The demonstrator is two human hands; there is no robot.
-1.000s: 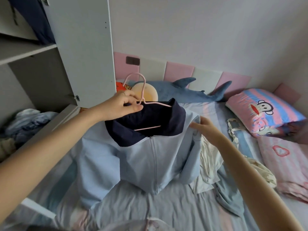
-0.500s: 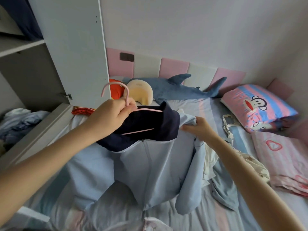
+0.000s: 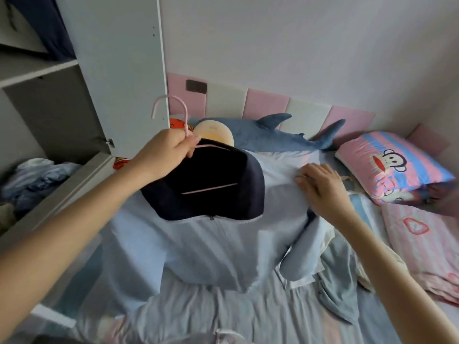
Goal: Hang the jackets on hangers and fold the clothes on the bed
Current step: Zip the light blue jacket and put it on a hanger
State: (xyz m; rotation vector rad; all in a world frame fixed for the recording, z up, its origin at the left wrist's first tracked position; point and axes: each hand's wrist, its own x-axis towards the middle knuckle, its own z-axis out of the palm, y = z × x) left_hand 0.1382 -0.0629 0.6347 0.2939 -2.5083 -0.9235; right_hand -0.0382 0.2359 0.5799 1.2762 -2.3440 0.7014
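Note:
A light blue zip jacket (image 3: 211, 247) with a dark navy collar hangs over the bed on a pink hanger (image 3: 169, 108). My left hand (image 3: 166, 150) grips the hanger at the base of its hook and holds it up. The hanger's lower bar shows inside the navy collar. My right hand (image 3: 320, 184) pinches the jacket's right shoulder fabric. The right sleeve droops toward the sheet. Other loose clothes (image 3: 342, 276), grey-blue and cream, lie crumpled on the bed at the right, under my right forearm.
An open wardrobe door (image 3: 116, 70) stands at the left, with shelves and a heap of clothes (image 3: 32, 175) inside. A plush shark (image 3: 268, 135) and a monkey-print pillow (image 3: 390, 165) lie by the padded headboard. A folded pink blanket (image 3: 422, 244) lies at the right.
The jacket's right shoulder has spread out wider under my right hand, which moved a little right. My left hand kept the hanger raised.

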